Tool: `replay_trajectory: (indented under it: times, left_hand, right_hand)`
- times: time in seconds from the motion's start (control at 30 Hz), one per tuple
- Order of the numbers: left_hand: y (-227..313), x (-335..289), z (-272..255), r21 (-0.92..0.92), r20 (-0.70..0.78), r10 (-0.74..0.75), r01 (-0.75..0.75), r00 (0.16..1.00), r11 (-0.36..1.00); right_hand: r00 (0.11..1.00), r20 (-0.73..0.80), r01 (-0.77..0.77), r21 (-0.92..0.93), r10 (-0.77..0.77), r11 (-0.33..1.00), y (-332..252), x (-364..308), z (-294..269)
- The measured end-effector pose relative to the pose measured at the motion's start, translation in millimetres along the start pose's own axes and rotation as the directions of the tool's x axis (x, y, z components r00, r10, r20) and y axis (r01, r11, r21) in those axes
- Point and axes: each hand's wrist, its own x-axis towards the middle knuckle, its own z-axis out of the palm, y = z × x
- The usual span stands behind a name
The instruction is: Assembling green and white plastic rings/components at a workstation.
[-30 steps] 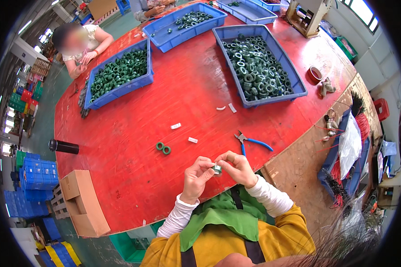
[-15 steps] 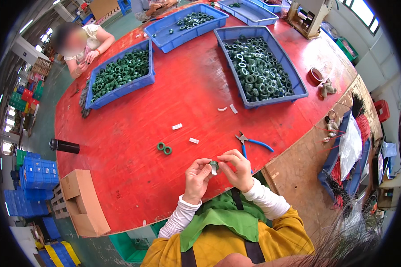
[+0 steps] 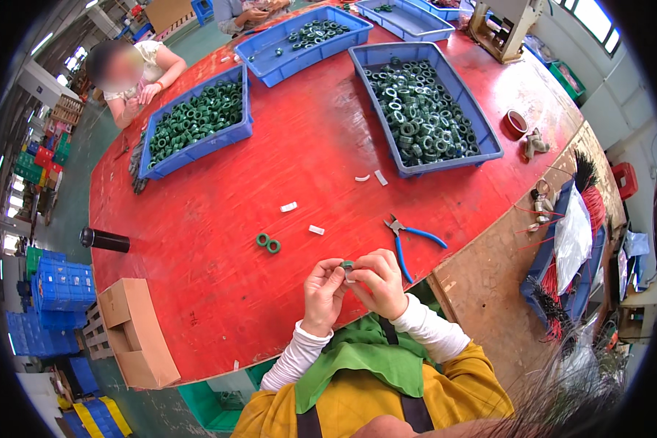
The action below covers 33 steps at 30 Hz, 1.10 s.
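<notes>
Close to the table's front edge, my left hand (image 3: 323,301) pinches a small green ring (image 3: 347,264) between thumb and fingers. My right hand (image 3: 380,283) is closed at the ring's right side, its fingertips on a short white strip (image 3: 350,278) that hangs at the ring. Fingers partly cover both pieces. Beyond my hands, two green rings (image 3: 268,243) lie side by side. White strips rest nearby, one piece (image 3: 316,229) just ahead and another piece (image 3: 289,207) farther off. Blue-handled cutting pliers (image 3: 409,244) lie with parted handles right of my hands.
Blue trays of green rings stand at far left (image 3: 249,120) and far right (image 3: 445,169), with more trays behind. A black bottle (image 3: 105,239) and a cardboard box (image 3: 140,332) are at left. A tape roll (image 3: 516,123) lies at right. A co-worker (image 3: 142,73) sits at far left.
My right fingers have curled in and moved slightly left over the white strip, hiding more of it. The ring has shifted slightly in my left hand's pinch.
</notes>
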Motion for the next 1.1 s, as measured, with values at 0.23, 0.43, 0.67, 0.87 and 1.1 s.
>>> replay_trajectory:
  times: [0.23, 0.43, 0.67, 0.87, 1.1]
  left_hand:
    - [-1, -1, 2, -0.086, 0.008, 0.022, -0.022, 1.000, 0.996]
    - [-5, -4, 5, -0.091, 0.024, 0.045, -0.042, 0.999, 0.995]
    - [0, -4, 7, 0.065, 0.064, 0.099, -0.103, 0.993, 0.993]
    - [7, -4, 7, 0.163, 0.101, 0.094, -0.109, 0.990, 0.981]
    - [10, -3, -3, 0.191, 0.172, 0.047, -0.080, 0.984, 0.978]
  right_hand:
    - [0.993, -0.100, 0.060, -0.054, -0.065, 0.997, -7, 3, -6]
    - [0.981, -0.189, 0.016, -0.117, -0.038, 0.993, -2, 12, -9]
    - [0.989, -0.140, -0.062, -0.054, 0.054, 0.997, 2, 19, -14]
    - [0.993, -0.098, -0.070, -0.027, 0.067, 0.997, 6, 20, -14]
    - [0.916, 0.124, -0.402, 0.284, 0.382, 0.871, 14, 10, -12]
